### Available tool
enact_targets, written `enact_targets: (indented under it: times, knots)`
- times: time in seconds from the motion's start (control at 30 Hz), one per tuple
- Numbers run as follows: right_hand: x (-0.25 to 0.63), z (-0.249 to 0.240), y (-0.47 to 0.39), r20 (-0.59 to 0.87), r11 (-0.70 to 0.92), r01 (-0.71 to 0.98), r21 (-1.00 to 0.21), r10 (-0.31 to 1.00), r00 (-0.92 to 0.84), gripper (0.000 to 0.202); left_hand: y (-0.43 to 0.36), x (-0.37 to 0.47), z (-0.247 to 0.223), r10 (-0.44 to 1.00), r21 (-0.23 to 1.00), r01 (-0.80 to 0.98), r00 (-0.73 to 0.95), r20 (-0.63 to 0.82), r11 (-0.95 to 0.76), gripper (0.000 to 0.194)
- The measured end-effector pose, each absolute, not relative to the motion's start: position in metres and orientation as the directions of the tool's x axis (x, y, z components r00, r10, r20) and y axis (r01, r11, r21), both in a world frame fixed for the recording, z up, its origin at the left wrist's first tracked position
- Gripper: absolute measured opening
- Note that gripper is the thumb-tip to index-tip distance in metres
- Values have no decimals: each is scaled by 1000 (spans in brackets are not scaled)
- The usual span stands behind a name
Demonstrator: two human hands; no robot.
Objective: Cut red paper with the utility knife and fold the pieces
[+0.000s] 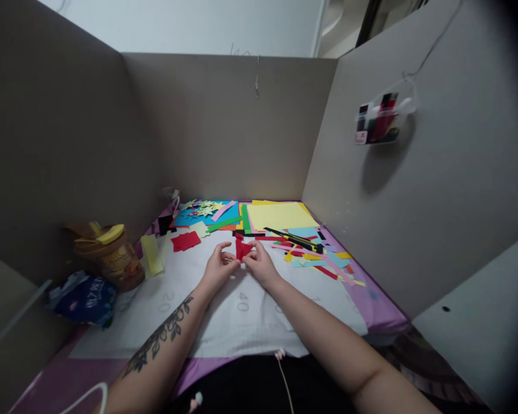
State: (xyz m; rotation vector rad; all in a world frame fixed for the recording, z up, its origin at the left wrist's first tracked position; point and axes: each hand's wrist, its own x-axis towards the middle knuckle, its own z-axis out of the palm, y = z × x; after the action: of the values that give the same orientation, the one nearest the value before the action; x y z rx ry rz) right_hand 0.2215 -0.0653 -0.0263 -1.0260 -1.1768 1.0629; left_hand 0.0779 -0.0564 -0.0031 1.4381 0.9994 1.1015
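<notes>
A small folded piece of red paper [240,247] is held up between my two hands, above the white sheet. My left hand [220,264] pinches its lower left corner with thumb and finger, the other fingers curved apart. From the other side my right hand [261,264] grips the right edge of the same paper. Further left lies a flat red paper piece [186,241] with a notched outline. To the right, a black and yellow utility knife [300,240] rests on scattered coloured paper strips [328,264].
Behind my hands are a pale yellow sheet [280,217] and a blue sheet [183,217] with several paper stars [207,208]. On the left stand a brown tub [112,256] and a blue packet [84,299]. Grey panels [233,126] enclose the table.
</notes>
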Motion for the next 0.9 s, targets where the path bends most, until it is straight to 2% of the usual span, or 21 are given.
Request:
enact_targets:
  times: [0.17, 0.5, 0.63, 0.8, 0.9]
  knots:
    - [221, -27, -65, 229, 233, -35, -972, 970, 76, 37, -56, 77, -4, 965, 980, 57, 196, 175, -190, 53]
    - [221, -23, -66, 243, 249, -73, -966, 966, 89, 34, -57, 74, -3, 930, 914, 205, 192, 313, -350, 38]
    - [223, -23, -66, 298, 300, 1, -954, 949, 106, 20, -56, 74, -3, 948, 954, 136, 213, 235, -267, 38]
    - [227, -18, -72, 443, 406, 253, -878, 890, 106, 11, -53, 73, -7, 959, 994, 36, 268, 94, -107, 39]
    - [228, -19, -75, 494, 442, 349, -826, 866, 73, 8, -52, 72, -10, 946, 998, -58, 321, 53, -36, 39]
